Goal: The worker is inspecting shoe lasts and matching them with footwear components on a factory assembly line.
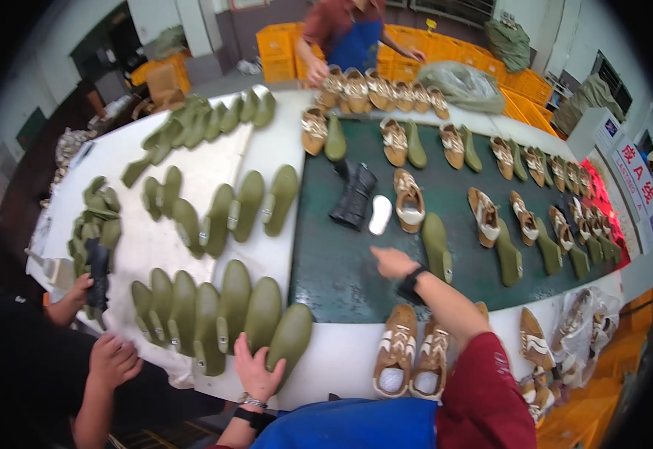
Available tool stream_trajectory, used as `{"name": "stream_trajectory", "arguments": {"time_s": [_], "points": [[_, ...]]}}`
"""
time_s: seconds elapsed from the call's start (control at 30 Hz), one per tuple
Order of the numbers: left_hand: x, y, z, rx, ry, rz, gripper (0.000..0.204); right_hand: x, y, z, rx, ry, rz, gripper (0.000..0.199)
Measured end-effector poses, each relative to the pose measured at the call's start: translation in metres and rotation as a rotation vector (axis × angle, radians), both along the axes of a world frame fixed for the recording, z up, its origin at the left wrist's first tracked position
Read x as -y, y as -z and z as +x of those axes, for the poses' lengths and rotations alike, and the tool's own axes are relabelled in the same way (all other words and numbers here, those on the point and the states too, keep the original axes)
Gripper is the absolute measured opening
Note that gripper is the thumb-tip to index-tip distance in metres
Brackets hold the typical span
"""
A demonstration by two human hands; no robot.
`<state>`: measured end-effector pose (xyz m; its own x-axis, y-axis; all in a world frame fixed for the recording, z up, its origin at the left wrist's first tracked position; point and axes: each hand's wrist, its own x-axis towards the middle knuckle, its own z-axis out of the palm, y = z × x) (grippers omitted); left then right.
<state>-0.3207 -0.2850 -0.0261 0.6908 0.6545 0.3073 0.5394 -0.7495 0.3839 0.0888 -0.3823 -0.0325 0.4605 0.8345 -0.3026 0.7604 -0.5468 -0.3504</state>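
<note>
My left hand (pixel 258 374) has its fingers spread at the heel ends of several green shoe lasts (pixel 290 340) along the table's front edge. It touches or nearly touches them; a firm grip does not show. Over the green mat (pixel 326 277), my right hand (pixel 395 263) stretches its index finger toward the left and holds nothing. Just beyond that fingertip lies a white insole-shaped piece (pixel 379 215), with a black leather piece (pixel 354 196) to its left. A brown sneaker (pixel 409 202) and a green last (pixel 436 243) lie near my right hand.
More green lasts (pixel 222 217) stand in groups on the white table (pixel 267 251). Sneakers and lasts line the mat's right half. A pair of sneakers (pixel 395 348) sits in front of me. At left, a co-worker's hand (pixel 80 292) holds a black item; another person (pixel 353 37) stands opposite.
</note>
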Motion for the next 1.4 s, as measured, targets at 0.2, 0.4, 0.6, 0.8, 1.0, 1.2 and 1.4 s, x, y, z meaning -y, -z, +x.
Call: {"name": "stream_trajectory", "arguments": {"time_s": [0.2,0.4,0.6,0.8,1.0,1.2,1.4], "points": [[0.008,0.013,-0.006,0.014,-0.025,0.028,0.039,0.126,-0.081,-0.092,-0.071,-0.448,0.087,0.036],[0.009,0.015,-0.008,0.033,-0.02,0.022,0.038,0.232,-0.087,-0.167,-0.188,-0.536,0.09,0.034],[0.003,0.02,-0.006,0.015,-0.04,0.015,0.037,0.309,-0.086,-0.223,-0.523,-0.519,-0.217,0.039],[0.008,0.007,-0.007,0.015,-0.025,-0.118,0.043,0.397,-0.052,-0.261,-0.642,-0.418,-0.126,0.046],[-0.009,0.053,-0.011,-0.036,-0.004,-0.379,0.064,0.389,-0.049,-0.282,-0.68,-0.373,0.017,0.049],[-0.017,0.068,-0.007,-0.149,0.005,-0.294,0.059,0.343,-0.062,-0.278,-0.696,-0.378,0.122,0.052],[0.011,-0.002,-0.001,-0.186,-0.078,-0.156,0.046,0.319,-0.055,-0.272,-0.698,-0.446,0.203,0.055]]}}
